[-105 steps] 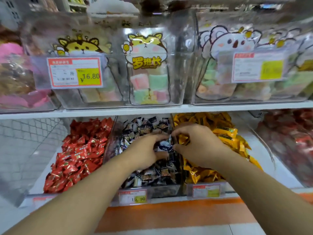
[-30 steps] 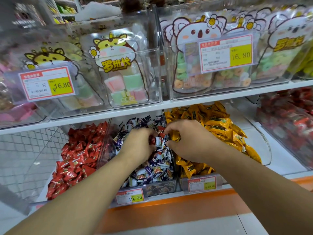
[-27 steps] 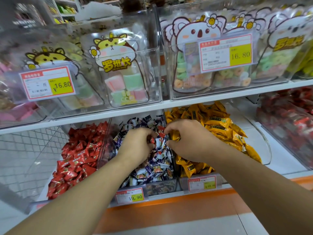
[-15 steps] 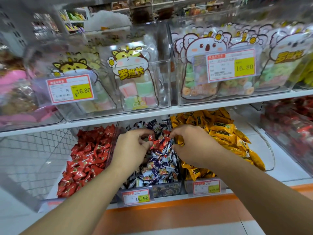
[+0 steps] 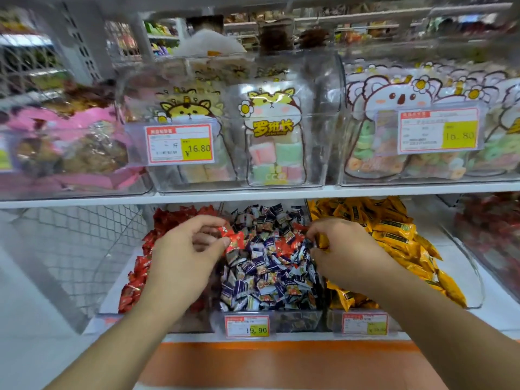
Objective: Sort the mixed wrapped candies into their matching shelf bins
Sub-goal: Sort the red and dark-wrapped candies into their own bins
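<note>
Three clear bins stand on the lower shelf. The left bin holds red candies [image 5: 140,266], the middle bin [image 5: 295,322] holds purple-and-white candies [image 5: 267,277] with a few red strays [image 5: 292,243] mixed in, and the right bin holds yellow candies [image 5: 399,235]. My left hand [image 5: 188,249] pinches a red wrapped candy [image 5: 232,239] between thumb and fingers over the left edge of the middle bin. My right hand [image 5: 343,251] pinches a yellow candy [image 5: 322,243] at the middle bin's right edge.
A white shelf board [image 5: 253,194] runs just above the bins, carrying clear boxes of marshmallow bags [image 5: 273,144] and price tags. A further bin of red sweets [image 5: 489,235] sits far right. A wire mesh panel [image 5: 78,243] is at left, an orange strip [image 5: 281,361] below.
My left hand has lifted a red candy out of the middle pile and drawn it left. The right hand stayed at the bin's right edge. The camera view shifted upward slightly.
</note>
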